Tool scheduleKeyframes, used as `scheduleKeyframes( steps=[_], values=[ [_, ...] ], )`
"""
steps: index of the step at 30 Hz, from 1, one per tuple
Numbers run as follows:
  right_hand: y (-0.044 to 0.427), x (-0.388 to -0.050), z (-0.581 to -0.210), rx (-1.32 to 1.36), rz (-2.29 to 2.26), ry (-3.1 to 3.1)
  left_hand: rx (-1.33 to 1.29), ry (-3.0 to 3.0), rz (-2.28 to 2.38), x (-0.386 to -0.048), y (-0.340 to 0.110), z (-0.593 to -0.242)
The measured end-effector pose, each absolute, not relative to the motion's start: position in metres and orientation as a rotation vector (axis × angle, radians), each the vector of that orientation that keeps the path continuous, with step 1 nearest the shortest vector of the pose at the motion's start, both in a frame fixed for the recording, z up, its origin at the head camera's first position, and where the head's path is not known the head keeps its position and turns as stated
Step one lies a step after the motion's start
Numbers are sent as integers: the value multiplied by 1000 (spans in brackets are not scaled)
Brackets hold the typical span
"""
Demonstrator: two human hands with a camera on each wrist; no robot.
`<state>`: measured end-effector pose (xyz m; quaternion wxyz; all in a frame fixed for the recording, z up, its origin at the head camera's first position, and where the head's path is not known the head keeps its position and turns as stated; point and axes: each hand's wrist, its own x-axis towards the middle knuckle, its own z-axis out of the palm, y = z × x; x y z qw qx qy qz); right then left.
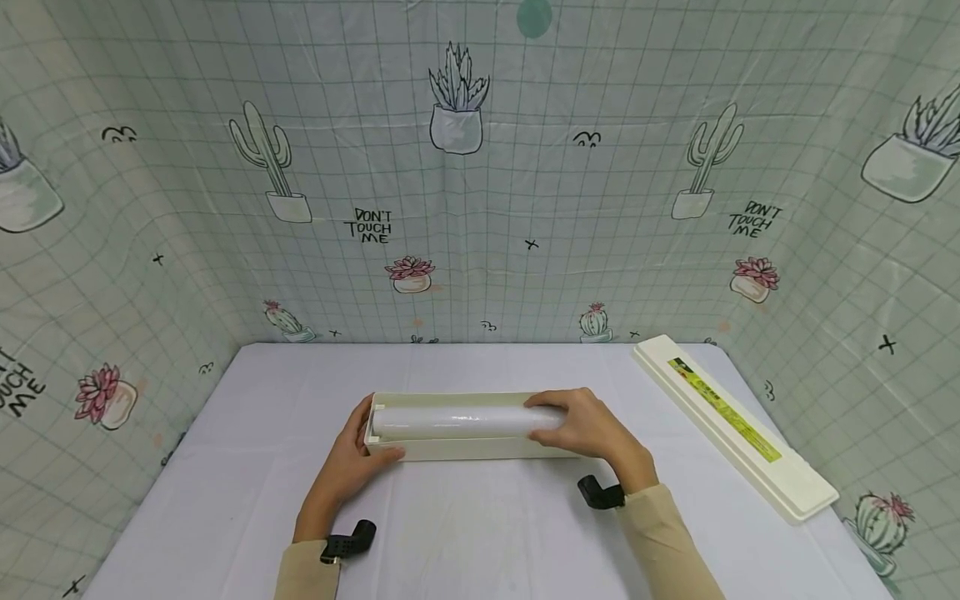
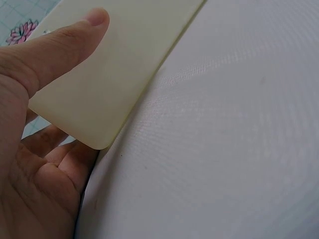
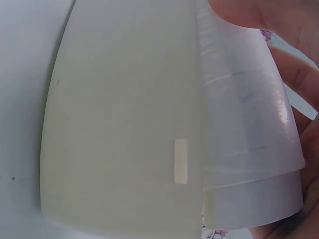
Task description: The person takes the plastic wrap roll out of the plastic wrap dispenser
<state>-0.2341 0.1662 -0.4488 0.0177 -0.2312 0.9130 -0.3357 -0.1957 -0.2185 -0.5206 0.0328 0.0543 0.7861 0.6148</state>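
Note:
A long cream box [image 1: 465,450] lies crosswise on the table with its top off, and a roll of clear cling film [image 1: 457,422] sits inside it. My left hand [image 1: 356,446] grips the box's left end. In the left wrist view the thumb lies along the box's front wall [image 2: 119,64], while the other fingers are partly hidden behind the end. At the roll's right end, my right hand [image 1: 588,423] holds the film between thumb and fingers. In the right wrist view this end of the roll [image 3: 249,124] stands up above the box wall [image 3: 119,114].
A long cream lid [image 1: 806,492] with a yellow-green label lies slanted at the table's right side. The table [image 1: 465,533] has a white cloth. Behind and at both sides hangs a checked curtain [image 1: 480,200] with plant drawings.

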Motion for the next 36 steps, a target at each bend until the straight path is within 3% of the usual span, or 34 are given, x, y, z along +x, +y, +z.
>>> scheduleKeyframes(
  steps=[36],
  values=[
    [189,-224,-447,-622,-1300,2894,167,2447,1860,-197,-219,-521]
  ],
)
